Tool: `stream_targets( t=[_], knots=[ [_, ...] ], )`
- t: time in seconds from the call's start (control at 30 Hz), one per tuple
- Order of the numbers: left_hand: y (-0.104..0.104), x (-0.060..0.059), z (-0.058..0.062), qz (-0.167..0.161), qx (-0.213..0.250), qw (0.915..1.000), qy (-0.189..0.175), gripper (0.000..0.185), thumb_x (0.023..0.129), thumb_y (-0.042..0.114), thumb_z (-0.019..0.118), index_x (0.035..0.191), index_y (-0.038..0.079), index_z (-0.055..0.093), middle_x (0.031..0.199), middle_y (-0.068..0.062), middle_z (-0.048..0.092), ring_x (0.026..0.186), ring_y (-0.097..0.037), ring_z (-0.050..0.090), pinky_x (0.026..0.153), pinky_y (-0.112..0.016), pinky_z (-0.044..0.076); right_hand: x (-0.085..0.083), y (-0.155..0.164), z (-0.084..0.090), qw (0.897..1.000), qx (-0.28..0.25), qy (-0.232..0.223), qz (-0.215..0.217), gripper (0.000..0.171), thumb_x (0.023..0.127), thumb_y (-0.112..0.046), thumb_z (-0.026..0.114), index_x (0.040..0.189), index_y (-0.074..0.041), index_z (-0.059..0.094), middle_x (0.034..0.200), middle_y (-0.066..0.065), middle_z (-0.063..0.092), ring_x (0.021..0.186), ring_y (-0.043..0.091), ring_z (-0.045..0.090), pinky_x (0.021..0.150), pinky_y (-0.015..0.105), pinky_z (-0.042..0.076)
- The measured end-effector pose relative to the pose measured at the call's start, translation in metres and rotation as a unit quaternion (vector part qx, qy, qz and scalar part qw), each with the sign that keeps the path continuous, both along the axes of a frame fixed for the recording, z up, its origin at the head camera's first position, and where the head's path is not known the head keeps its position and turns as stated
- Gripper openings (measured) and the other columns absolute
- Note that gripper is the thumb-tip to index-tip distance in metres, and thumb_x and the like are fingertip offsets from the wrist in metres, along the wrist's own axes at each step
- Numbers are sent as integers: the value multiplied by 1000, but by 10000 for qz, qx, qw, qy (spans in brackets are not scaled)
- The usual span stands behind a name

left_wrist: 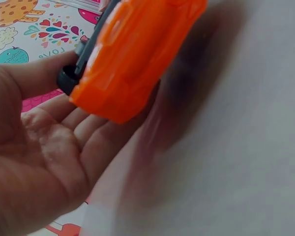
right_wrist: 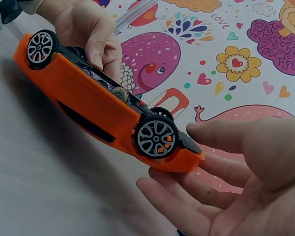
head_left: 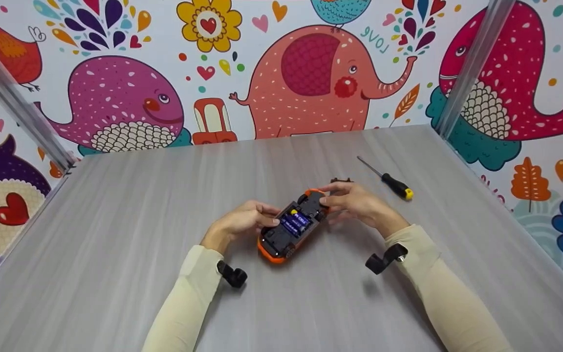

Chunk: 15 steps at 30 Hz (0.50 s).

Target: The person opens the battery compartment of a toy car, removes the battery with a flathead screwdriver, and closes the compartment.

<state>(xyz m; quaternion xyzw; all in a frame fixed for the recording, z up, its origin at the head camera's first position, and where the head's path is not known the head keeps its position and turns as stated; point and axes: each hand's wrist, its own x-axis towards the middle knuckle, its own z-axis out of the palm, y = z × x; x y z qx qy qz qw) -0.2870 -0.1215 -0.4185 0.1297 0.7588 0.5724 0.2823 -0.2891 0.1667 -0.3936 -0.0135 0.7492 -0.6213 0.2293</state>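
An orange toy car (head_left: 274, 254) is held upside down above the table, its black underside facing up. Dark-labelled batteries (head_left: 295, 222) lie in the uncovered compartment in its underside. My left hand (head_left: 240, 220) grips one long side, thumb on the underside edge and fingers beneath the body, as the left wrist view shows. At the far end, my right hand (head_left: 359, 203) holds the car between thumb and fingers. The right wrist view shows silver-spoked wheels (right_wrist: 157, 137) and a battery end (right_wrist: 120, 94) above the side.
A screwdriver (head_left: 396, 186) with a black and yellow handle lies to the right, its shaft pointing away. Just behind my right hand is a small black part (head_left: 342, 180), partly covered by the fingers. Cartoon-printed panels (head_left: 306, 112) stand at the table's back and sides.
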Motion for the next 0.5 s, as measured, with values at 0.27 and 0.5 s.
stream_targets(
  t=[0.27,0.5],
  knots=[
    [-1,-2,3,318,268,9986,-322,52,90,9,68,140,4,57,138,-16,63,108,-15,66,90,-29,57,-3,0,-5,9981,-593,-82,-113,53,94,-10,68,144,-2,50,111,10,73,92,17,73,86,36,61],
    [-1,-3,5,970,459,9938,-273,46,93,16,68,138,8,60,138,-10,64,108,-16,66,93,-35,56,-3,4,-2,9952,-933,-142,-253,54,94,-10,67,144,-1,49,116,9,69,94,16,73,87,35,61]
  ],
)
